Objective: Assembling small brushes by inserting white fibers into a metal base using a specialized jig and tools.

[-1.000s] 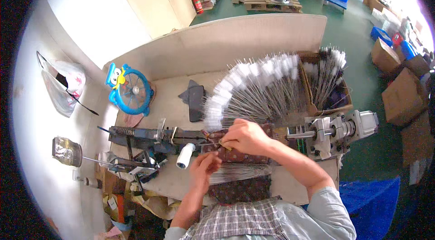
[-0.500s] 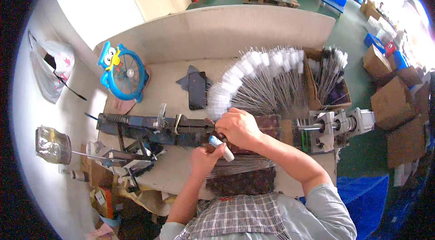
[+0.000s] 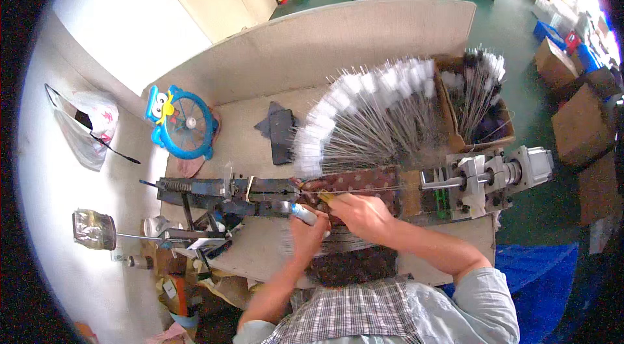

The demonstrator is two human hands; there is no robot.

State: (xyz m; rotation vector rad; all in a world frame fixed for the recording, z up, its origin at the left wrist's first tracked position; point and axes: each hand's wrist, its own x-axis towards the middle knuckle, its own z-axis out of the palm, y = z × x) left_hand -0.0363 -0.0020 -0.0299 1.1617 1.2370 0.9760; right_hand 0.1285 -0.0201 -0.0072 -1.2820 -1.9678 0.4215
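My left hand (image 3: 308, 233) is closed around a small white tube with a blue band (image 3: 304, 215), held near the front edge of the bench fixture. Just to its right, my right hand (image 3: 361, 215) has its fingers pressed together by a small yellow piece (image 3: 325, 197), whose kind I cannot make out. A thin wire (image 3: 364, 190) runs level above that hand, over brown dotted cloth (image 3: 377, 179). Behind the hands, many white-tipped wire brushes (image 3: 338, 98) lie fanned out. A bundle of thin wires lies partly hidden below my hands.
A long dark metal fixture (image 3: 266, 189) stretches left of my hands; a silver clamp mechanism (image 3: 484, 178) stands at the right end. Behind are a blue round cartoon-shaped fan (image 3: 185, 124), a dark phone (image 3: 281, 136) and a cardboard box (image 3: 448, 107) with more brushes.
My right hand has moved from the brush fan toward me and slightly right, uncovering the wire and yellow piece. The left hand still grips the tube, now slightly lower left. The view has shifted.
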